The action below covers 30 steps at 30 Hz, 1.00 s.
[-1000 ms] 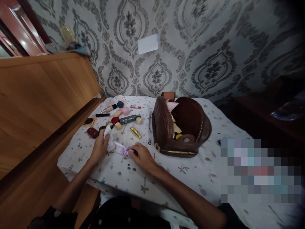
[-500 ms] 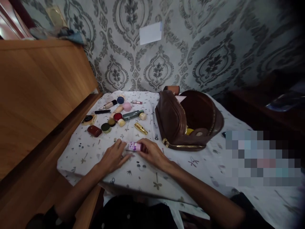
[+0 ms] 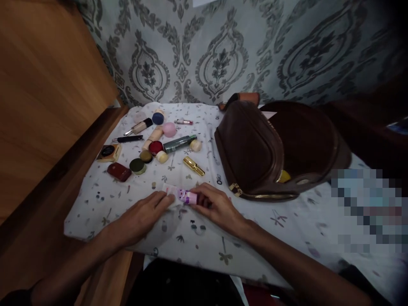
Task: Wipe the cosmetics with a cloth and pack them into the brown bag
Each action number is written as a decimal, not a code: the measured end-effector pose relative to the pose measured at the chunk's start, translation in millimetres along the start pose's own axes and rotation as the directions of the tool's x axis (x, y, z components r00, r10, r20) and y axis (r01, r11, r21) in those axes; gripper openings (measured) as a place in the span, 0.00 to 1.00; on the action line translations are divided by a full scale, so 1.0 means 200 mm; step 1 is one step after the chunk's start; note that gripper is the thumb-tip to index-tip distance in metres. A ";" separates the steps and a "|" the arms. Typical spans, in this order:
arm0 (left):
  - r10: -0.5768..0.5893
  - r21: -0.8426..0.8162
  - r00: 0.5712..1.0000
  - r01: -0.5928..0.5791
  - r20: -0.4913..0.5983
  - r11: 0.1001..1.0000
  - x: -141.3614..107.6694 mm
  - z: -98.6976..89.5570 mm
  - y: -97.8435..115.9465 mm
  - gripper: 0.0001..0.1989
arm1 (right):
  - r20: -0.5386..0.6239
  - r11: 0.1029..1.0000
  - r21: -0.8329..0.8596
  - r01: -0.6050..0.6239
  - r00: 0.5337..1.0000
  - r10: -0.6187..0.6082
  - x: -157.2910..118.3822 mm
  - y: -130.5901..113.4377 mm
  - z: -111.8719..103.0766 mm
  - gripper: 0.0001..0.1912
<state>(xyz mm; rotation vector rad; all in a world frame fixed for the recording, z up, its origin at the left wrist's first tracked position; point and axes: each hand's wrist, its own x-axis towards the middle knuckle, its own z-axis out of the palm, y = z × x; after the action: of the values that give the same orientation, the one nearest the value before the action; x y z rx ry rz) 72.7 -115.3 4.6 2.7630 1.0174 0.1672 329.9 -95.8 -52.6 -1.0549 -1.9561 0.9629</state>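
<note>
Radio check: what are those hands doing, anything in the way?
Right hand gripping purple-and-white patterned tube. Left hand at its other end. Shiny gold cylinder beyond, clear of both hands.

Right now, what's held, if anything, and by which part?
The purple tube, in the right hand, by its picture-right end. The left hand is at the opposite end; whether it grips is unclear.

On the bench (image 3: pixel 210 238), a brown bag (image 3: pixel 248 148) is placed before a patterned wall (image 3: pixel 219 63); at the left, a wooden panel (image 3: pixel 47 85) is seen.
</note>
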 end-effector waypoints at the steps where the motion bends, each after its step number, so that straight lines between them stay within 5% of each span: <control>1: 0.012 0.031 1.000 -0.011 -0.028 0.999 0.03 0.00 0.01 0.34 | -0.001 1.000 0.000 0.002 1.000 -0.002 0.00 0.00 0.00 0.10; 5: 0.081 0.182 0.987 -0.056 -0.136 0.982 0.17 0.05 0.10 0.18 | -0.011 0.999 0.001 0.033 0.999 -0.033 0.00 0.02 0.00 0.13; 9: 0.069 0.245 0.990 -0.037 -0.123 0.969 0.25 0.12 0.13 0.13 | -0.028 0.999 -0.012 0.037 0.999 -0.038 0.00 0.02 0.00 0.10; 13: -0.125 0.213 0.985 0.148 -0.116 0.966 0.20 0.14 0.04 0.15 | -0.010 1.000 0.022 0.018 1.000 -0.018 -0.01 0.01 0.00 0.10; 17: -0.357 0.259 0.931 0.363 -0.072 0.895 0.12 0.11 -0.05 0.14 | 0.013 0.999 -0.033 0.024 1.000 -0.023 -0.01 -0.01 -0.01 0.10; 20: -0.428 0.275 0.903 0.422 -0.042 0.864 0.09 0.09 -0.06 0.14 | 0.016 0.997 -0.072 0.024 1.000 -0.023 0.00 -0.02 -0.01 0.09; 30: -0.265 0.273 0.933 0.328 -0.245 0.904 0.12 0.22 0.20 0.22 | -0.004 0.998 -0.048 0.041 0.999 -0.041 0.00 0.01 0.02 0.11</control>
<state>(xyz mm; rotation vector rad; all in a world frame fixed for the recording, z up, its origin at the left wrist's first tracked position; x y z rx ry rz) 123.2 -135.8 -29.0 2.8532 1.6358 0.2675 328.1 -95.5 -56.5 -1.0383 -1.9983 0.8946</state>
